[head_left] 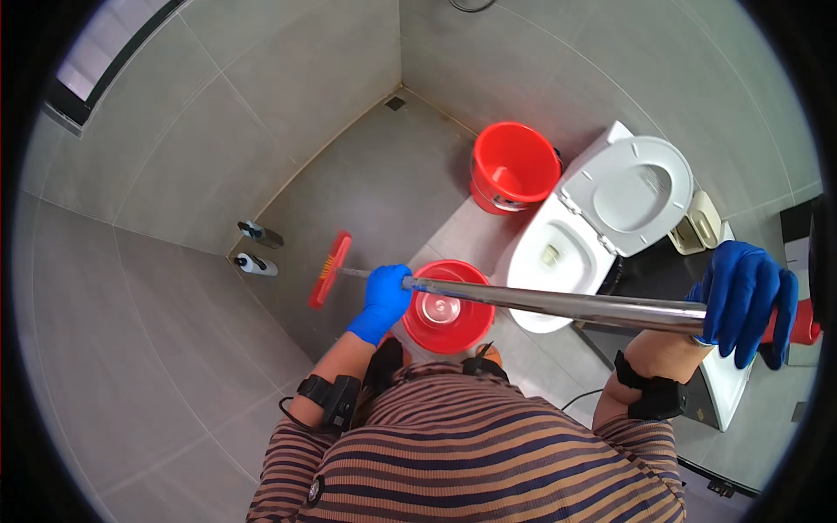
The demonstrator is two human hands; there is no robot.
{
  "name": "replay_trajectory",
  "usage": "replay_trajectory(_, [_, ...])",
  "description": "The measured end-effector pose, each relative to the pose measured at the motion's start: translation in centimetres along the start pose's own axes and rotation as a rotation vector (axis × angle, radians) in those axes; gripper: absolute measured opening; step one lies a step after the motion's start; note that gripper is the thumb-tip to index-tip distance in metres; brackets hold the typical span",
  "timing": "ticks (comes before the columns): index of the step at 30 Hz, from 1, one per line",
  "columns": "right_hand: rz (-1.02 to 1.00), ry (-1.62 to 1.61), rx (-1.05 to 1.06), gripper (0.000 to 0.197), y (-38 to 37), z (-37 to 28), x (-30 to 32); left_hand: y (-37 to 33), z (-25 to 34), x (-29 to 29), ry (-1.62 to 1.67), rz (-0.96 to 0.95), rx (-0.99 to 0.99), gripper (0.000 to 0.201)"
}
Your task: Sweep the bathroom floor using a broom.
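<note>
Left hand (386, 295): gloved, closed round floor-brush pole (558, 302).
Right hand (748, 292): gloved, gripping pole's upper end; thumb hidden.
Brush head (330, 271): well left of toilet (521, 263), at grey floor (375, 183); contact unclear.
Progress: brush in position, I'd say; no visible done/undone boundary, remainder unclear.
Red bucket (453, 342): left of toilet, partly behind pole; contents unclear.
Red piece (807, 319): right of toilet, mostly hidden; can't identify.

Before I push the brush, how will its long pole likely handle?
The pole looks like smooth, shiny metal, so probably stiff and perhaps slippery. Its length may make the brush head swing widely with small turns.
</note>
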State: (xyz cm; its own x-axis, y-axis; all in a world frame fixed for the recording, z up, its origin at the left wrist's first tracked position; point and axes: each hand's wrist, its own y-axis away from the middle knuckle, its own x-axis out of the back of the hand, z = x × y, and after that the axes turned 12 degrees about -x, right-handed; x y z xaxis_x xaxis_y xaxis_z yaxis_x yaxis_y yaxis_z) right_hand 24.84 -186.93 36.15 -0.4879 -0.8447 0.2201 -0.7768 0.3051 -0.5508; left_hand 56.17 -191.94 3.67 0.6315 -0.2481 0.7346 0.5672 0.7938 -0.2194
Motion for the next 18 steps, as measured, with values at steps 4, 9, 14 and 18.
replay_trajectory(4, [0.18, 0.104, -0.065, 0.017, -8.4, 6.6, 0.2, -0.9, -3.4, 4.2, 0.063, 0.096, -0.076, 0.022])
replay_trajectory(9, [0.513, 0.011, -0.125, 0.019, -12.3, 14.6, -0.7, -2.4, -5.8, 5.6, 0.227, -0.054, -0.034, 0.028])
replay_trajectory(14, [0.348, -0.034, -0.058, 0.026, -12.7, 14.6, 2.1, -4.3, -6.4, 7.3, 0.301, -0.126, -0.039, 0.023])
replay_trajectory(18, [0.334, -0.06, -0.037, 0.034, -13.1, 13.9, 5.6, -8.4, -7.3, 8.6, 0.292, -0.173, -0.113, 0.025])
